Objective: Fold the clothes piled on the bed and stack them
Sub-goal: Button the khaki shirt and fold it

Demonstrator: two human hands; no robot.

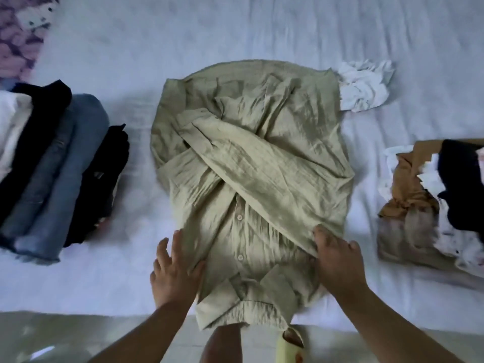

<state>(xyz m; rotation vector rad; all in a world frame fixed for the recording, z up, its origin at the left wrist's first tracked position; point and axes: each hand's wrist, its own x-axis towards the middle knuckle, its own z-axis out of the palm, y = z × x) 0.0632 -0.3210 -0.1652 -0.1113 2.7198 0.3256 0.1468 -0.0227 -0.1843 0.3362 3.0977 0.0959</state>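
A pale olive button shirt (262, 158) lies front up in the middle of the white bed (183, 43), collar toward me at the bed's near edge, both sleeves folded across the chest. My left hand (174, 268) lies with fingers spread at the shirt's left shoulder edge, thumb against the cloth. My right hand (337, 263) rests on the right shoulder, its fingertips tucked under the fold of the crossed sleeve. On the left sits a stack of folded clothes (52, 166): black pieces, blue jeans, white ones. On the right lies a pile of unfolded clothes (432, 200), brown, black and white.
A crumpled white garment (364, 87) lies just past the shirt's far right corner. A purple patterned pillow (21, 35) sits in the far left corner. Below the bed's edge I see the floor and a yellow slipper (288, 349).
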